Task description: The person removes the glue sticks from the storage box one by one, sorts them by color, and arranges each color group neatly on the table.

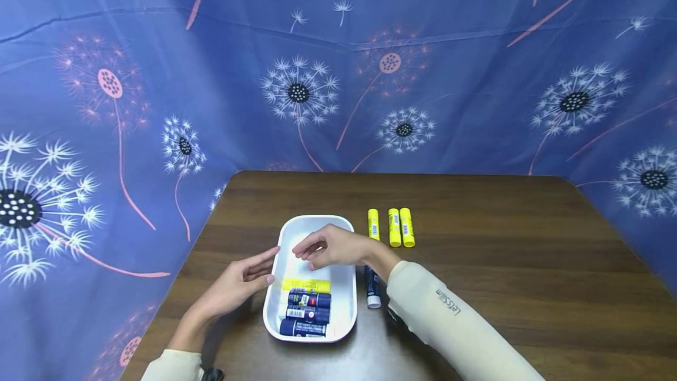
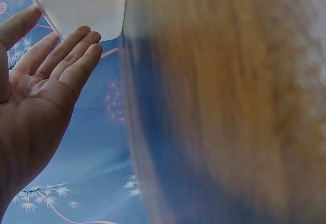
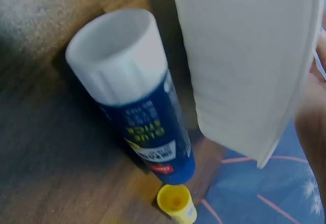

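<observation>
A white tray (image 1: pixel 346 310) holds a yellow glue stick (image 1: pixel 307 285) and three navy glue sticks (image 1: pixel 309 314) lying crosswise in its near half. My left hand (image 1: pixel 240 284) is at the tray's left rim, fingers nearly straight and touching it; the left wrist view shows its fingertips against the tray's side. Above the far half of the tray is my right hand (image 1: pixel 330 247), fingers loosely bent, with nothing visible between them. Right of the tray lies another navy glue stick (image 3: pixel 147 117) with a white cap, partly hidden in the head view by my right arm.
Beyond my right wrist lies a yellow glue stick (image 1: pixel 373 223), its near end hidden by the wrist. Two more yellow glue sticks (image 1: pixel 401 228) lie side by side to its right. The brown wooden table (image 1: pixel 502 240) ends at a blue dandelion-print cloth (image 1: pixel 465 104).
</observation>
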Motion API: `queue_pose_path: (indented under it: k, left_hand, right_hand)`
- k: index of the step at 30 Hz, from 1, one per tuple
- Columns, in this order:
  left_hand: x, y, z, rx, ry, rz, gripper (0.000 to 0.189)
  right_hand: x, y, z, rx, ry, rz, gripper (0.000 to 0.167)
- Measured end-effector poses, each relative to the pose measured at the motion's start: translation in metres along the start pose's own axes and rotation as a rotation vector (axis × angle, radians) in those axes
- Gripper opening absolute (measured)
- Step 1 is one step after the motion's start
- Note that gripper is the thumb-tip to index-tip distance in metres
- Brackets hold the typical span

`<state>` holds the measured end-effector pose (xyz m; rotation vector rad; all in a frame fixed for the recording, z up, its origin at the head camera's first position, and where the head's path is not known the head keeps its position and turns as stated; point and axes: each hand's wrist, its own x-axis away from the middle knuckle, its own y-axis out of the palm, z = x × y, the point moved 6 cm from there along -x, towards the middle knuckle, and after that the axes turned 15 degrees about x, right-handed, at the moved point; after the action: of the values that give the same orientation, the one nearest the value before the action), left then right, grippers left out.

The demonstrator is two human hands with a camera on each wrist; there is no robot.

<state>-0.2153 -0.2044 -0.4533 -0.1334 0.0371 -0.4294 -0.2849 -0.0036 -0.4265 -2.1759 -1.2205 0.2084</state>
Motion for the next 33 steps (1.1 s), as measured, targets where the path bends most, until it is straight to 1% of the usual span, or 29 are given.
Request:
queue_pose_path:
  k: [4,7,9,13,16,19,23,28,31,33]
  left_hand:
    - [0.004,-0.002,0.001,0.003,0.000,0.008,0.059]
    - [0.005,-0.003,0.001,-0.003,0.000,0.009,0.059]
    - [0.005,-0.004,0.002,-0.008,-0.002,0.011,0.060]
    - [0.003,-0.003,0.001,-0.004,-0.027,0.014,0.061]
    - [0.002,-0.002,0.001,0.004,-0.040,0.007,0.062]
    - [0.001,-0.001,0.002,0.008,-0.042,0.007,0.061]
    - [0.000,-0.001,0.002,-0.004,-0.044,0.003,0.061]
    - [0.001,-0.001,0.000,-0.016,-0.065,0.018,0.061]
    - [0.001,0.000,-0.001,-0.019,-0.075,0.029,0.061]
    - [0.000,0.000,-0.001,-0.019,-0.062,0.027,0.061]
  right_hand:
    - [-0.010,0.015,-0.001,0.012,-0.016,-0.048,0.041]
    - [-0.015,0.022,0.000,0.057,-0.011,-0.052,0.040]
    - [-0.017,0.024,0.001,0.107,0.004,-0.042,0.039]
    - [-0.019,0.029,0.004,0.205,0.066,-0.041,0.037]
    - [-0.018,0.033,0.007,0.234,0.105,-0.057,0.036]
    - [-0.017,0.037,0.008,0.232,0.116,-0.076,0.036]
    - [-0.017,0.041,0.008,0.237,0.110,-0.088,0.036]
    - [-0.018,0.043,0.006,0.300,0.066,-0.077,0.036]
    - [-0.017,0.041,0.004,0.333,0.045,-0.052,0.035]
    - [-0.016,0.036,0.001,0.331,0.037,-0.023,0.035]
